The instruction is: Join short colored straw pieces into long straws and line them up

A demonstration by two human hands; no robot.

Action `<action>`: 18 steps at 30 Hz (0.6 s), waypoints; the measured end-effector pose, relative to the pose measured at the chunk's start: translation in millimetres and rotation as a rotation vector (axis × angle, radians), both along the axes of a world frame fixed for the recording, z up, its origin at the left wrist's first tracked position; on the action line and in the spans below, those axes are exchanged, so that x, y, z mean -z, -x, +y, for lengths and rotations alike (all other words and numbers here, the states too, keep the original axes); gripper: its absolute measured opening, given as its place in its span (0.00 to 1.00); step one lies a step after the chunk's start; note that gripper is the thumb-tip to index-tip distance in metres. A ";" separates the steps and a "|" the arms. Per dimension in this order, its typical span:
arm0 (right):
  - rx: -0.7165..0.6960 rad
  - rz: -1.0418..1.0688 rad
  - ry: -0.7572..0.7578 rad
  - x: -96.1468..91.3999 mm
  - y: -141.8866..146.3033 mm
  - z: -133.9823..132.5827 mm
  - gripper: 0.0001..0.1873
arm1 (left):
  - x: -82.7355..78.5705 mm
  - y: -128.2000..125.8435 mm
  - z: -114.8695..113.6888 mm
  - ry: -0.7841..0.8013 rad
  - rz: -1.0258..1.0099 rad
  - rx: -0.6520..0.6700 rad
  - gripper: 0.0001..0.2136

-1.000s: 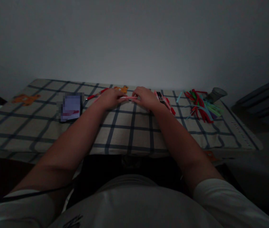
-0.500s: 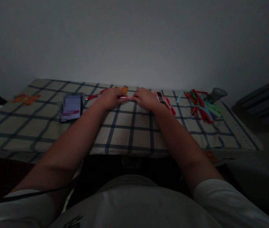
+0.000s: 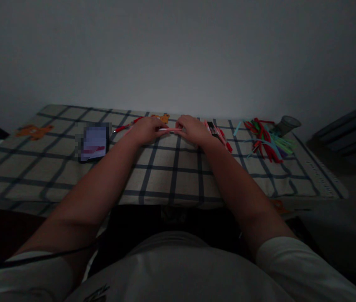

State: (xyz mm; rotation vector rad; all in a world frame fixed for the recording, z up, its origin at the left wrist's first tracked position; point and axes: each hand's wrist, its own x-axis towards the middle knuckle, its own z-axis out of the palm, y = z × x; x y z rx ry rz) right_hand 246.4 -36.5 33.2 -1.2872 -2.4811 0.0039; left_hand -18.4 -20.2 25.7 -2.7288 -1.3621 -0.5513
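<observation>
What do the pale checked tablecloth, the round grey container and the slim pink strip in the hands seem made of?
Pale checked tablecloth: matte fabric, from its wrinkles. Round grey container: perhaps smooth glass or plastic, looking see-through. Slim pink strip: unclear; perhaps plastic, from a glint.

From here I see dim light on a plain grey wall (image 3: 178, 58) behind the counter (image 3: 17, 167), which a checked cloth (image 3: 159, 180) covers.

Light was v. dim, detail a bit soft; wall (image 3: 178, 79) palest nr mid-frame, corners darker, nr-black under table (image 3: 159, 176). Screen (image 3: 94, 138) at left was pixelated.
</observation>
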 end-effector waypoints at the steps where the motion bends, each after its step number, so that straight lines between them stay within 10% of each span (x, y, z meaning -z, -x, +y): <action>1: 0.000 0.001 0.003 -0.4 -0.5 -0.8 0.12 | 0.7 0.4 1.0 -0.004 -0.006 0.002 0.16; 18: -0.008 -0.117 -0.026 2.6 0.6 4.5 0.21 | -2.5 -0.6 -2.6 0.012 -0.019 -0.005 0.17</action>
